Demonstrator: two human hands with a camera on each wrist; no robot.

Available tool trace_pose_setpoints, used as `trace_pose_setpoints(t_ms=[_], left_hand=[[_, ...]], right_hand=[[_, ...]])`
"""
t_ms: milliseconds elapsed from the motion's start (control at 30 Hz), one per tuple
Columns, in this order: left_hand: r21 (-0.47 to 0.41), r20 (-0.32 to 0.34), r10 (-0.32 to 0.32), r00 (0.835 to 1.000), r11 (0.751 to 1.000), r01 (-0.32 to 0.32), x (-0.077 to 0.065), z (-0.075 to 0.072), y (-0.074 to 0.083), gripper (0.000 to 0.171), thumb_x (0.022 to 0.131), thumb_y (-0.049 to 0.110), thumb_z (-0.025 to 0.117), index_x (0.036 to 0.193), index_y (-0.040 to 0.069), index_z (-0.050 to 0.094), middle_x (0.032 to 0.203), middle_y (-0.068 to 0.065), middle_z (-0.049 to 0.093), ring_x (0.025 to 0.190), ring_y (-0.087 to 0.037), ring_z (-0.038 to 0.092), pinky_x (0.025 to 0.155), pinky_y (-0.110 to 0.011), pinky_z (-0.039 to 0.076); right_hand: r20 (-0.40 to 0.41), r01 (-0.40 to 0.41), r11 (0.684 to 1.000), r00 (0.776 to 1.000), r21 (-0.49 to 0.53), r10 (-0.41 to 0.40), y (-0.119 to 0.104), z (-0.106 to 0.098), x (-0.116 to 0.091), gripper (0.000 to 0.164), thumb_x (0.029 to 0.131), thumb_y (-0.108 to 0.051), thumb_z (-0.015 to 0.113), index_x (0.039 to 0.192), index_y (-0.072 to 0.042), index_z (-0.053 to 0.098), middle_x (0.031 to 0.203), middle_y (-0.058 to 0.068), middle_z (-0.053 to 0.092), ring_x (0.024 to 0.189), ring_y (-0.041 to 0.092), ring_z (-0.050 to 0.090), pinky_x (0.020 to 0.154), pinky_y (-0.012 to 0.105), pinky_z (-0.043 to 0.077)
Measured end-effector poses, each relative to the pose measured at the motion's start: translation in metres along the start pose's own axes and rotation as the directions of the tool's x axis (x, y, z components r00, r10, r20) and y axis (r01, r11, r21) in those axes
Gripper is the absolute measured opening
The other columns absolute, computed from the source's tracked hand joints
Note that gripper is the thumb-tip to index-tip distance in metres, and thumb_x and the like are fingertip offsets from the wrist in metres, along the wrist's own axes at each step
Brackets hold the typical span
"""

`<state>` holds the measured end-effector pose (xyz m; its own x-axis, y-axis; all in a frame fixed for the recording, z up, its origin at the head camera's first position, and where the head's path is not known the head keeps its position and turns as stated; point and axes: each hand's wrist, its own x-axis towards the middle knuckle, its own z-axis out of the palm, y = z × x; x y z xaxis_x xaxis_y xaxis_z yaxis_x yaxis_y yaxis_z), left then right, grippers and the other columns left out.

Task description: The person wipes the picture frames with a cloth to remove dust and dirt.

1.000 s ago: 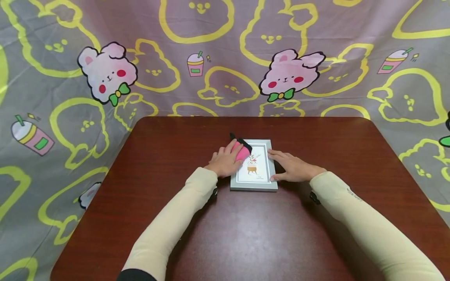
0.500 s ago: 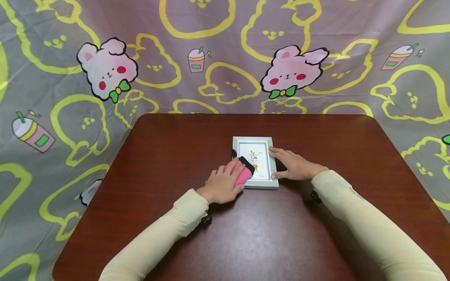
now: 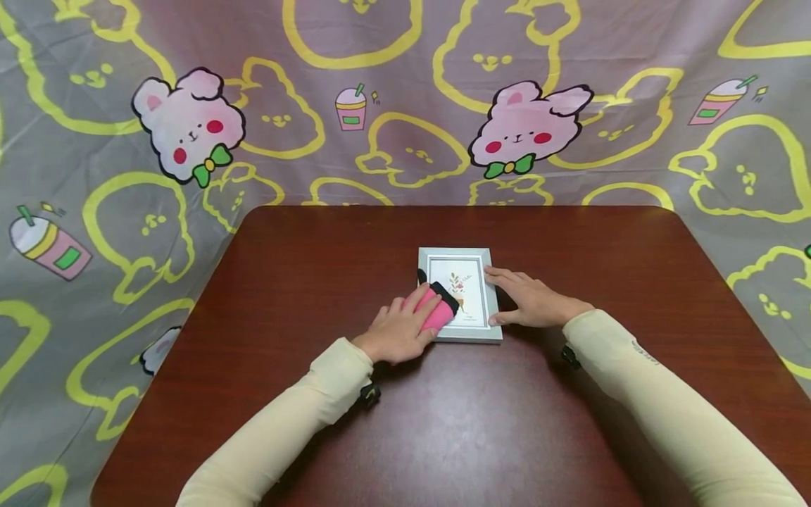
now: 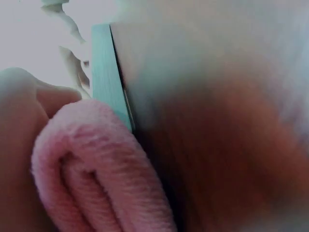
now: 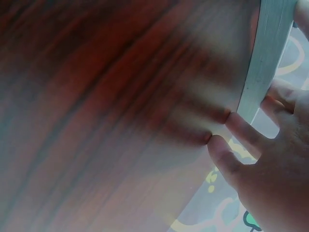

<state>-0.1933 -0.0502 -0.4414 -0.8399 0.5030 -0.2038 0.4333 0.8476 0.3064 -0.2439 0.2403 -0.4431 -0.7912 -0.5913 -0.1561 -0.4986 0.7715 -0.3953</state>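
Note:
A silver-grey picture frame lies face up on the table, showing a print of a potted plant. Over its near left part is a folded pink cloth with black trim and a small black loop. My left hand holds the cloth against the picture, fingers spread over its top and thumb along its near side. In the left wrist view, the cloth appears thick and fluffy, beside the frame's edge. My right hand touches the frame's right side with thumb and fingers apart; two fingertips meet the tabletop in the right wrist view.
The dark red-brown wooden table has rounded far corners. Behind and beside it hangs a fabric curtain printed with yellow outlines, rabbits and cups. Light-coloured sleeves cover both forearms, with a small black device at each wrist.
My left hand and the pink cloth have slid from the frame's upper left toward its near left, uncovering more of the print. My right hand keeps its place on the right side.

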Motion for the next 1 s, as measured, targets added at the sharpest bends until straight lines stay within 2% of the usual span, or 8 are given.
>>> trace_pose_setpoints(t_ms=[100,367,500,700,867,1000], left_hand=[[-0.005,0.009,-0.015,1.000,1.000,0.015,0.012,-0.003,-0.006,0.065,0.102,0.044,0.040,0.160,0.028,0.017,0.169,0.000,0.003,0.141,-0.035,0.033,0.108,-0.054,0.034],[-0.034,0.011,-0.083,0.996,0.996,0.084,0.059,-0.017,-0.025,0.067,0.101,0.046,0.038,0.161,0.031,0.011,0.169,0.001,-0.003,0.150,-0.036,0.018,0.115,-0.057,0.025],[-0.054,0.005,-0.123,0.992,0.991,0.123,0.073,-0.025,-0.027,0.068,0.102,0.047,0.038,0.161,0.030,0.009,0.169,0.001,-0.004,0.151,-0.036,0.016,0.118,-0.057,0.022],[-0.057,-0.028,-0.149,0.988,0.987,0.148,0.078,-0.027,-0.026,0.068,0.103,0.047,0.039,0.161,0.031,0.008,0.169,0.001,-0.003,0.148,-0.034,0.022,0.118,-0.055,0.025],[-0.044,-0.042,-0.147,0.988,0.988,0.146,0.072,-0.022,-0.025,0.069,0.101,0.048,0.041,0.160,0.032,0.010,0.170,0.001,-0.002,0.144,-0.033,0.028,0.116,-0.053,0.028],[-0.026,-0.055,-0.118,0.992,0.993,0.116,0.064,-0.015,-0.022,0.068,0.101,0.048,0.041,0.160,0.032,0.012,0.170,0.000,0.000,0.143,-0.034,0.030,0.115,-0.054,0.029]], right_hand=[[0.000,0.004,1.000,1.000,-0.002,-0.004,-0.001,0.001,0.000,0.092,0.089,-0.049,0.070,0.155,-0.002,0.028,0.166,0.015,0.021,0.148,0.041,0.027,0.114,0.065,0.027],[0.002,0.001,1.000,1.000,-0.001,-0.001,-0.003,0.002,-0.001,0.090,0.090,-0.050,0.068,0.155,-0.003,0.027,0.166,0.015,0.020,0.148,0.041,0.026,0.114,0.065,0.027],[0.000,-0.006,1.000,1.000,-0.008,0.006,-0.003,0.002,-0.001,0.091,0.089,-0.051,0.068,0.156,-0.003,0.027,0.166,0.015,0.021,0.148,0.040,0.026,0.114,0.066,0.027],[-0.004,-0.006,1.000,1.000,-0.006,0.006,-0.003,0.002,-0.001,0.092,0.089,-0.051,0.068,0.155,-0.002,0.027,0.166,0.015,0.020,0.148,0.041,0.026,0.114,0.066,0.027],[0.002,-0.004,1.000,1.000,0.000,0.004,-0.004,0.003,0.000,0.090,0.090,-0.050,0.068,0.155,-0.002,0.028,0.166,0.015,0.020,0.148,0.041,0.026,0.113,0.066,0.027],[0.004,-0.017,1.000,1.000,-0.013,0.017,-0.004,0.003,0.000,0.091,0.090,-0.051,0.067,0.156,-0.003,0.027,0.166,0.014,0.020,0.148,0.041,0.026,0.113,0.066,0.027]])
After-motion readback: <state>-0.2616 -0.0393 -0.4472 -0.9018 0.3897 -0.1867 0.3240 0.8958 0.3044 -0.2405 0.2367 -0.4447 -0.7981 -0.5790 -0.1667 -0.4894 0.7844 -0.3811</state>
